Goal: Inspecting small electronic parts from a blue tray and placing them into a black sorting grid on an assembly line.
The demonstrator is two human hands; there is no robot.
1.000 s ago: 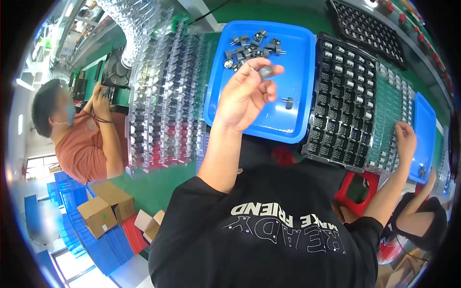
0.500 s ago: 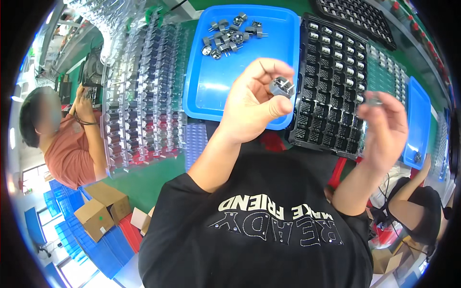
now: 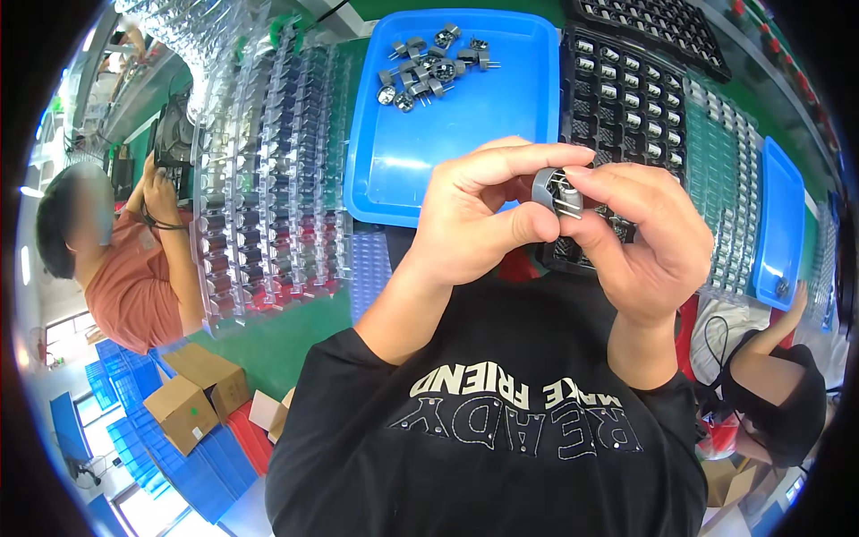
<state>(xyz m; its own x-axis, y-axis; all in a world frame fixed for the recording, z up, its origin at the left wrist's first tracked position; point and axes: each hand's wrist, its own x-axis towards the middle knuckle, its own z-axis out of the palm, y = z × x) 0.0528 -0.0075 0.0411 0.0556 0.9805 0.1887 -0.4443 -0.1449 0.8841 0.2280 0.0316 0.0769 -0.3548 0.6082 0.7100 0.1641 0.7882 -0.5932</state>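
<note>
My left hand (image 3: pixel 465 206) pinches a round dark grey plug housing (image 3: pixel 542 190) between thumb and fingers. Its open side, with thin metal prongs, faces right. My right hand (image 3: pixel 651 237) is closed with thumb and forefinger on a small grey cylindrical part (image 3: pixel 571 197) at that open side. The fingers partly cover both pieces, so how far the cylinder sits inside cannot be seen. Behind my hands, a blue tray (image 3: pixel 385 192) holds a cluster of similar grey plug housings (image 3: pixel 419 72) in its far left part.
Right of the blue tray lies a black compartment tray (image 3: pixel 586 98) with small silvery parts in its far pockets. Clear plastic blister trays (image 3: pixel 268 179) stand at left. Another blue tray (image 3: pixel 780 224) is at far right. Co-workers sit on both sides; one wears a salmon shirt (image 3: pixel 143 286).
My right hand has come left from over the black tray, bringing its small part to the housing. My left hand has shifted slightly right and lower, and both hands now meet.
</note>
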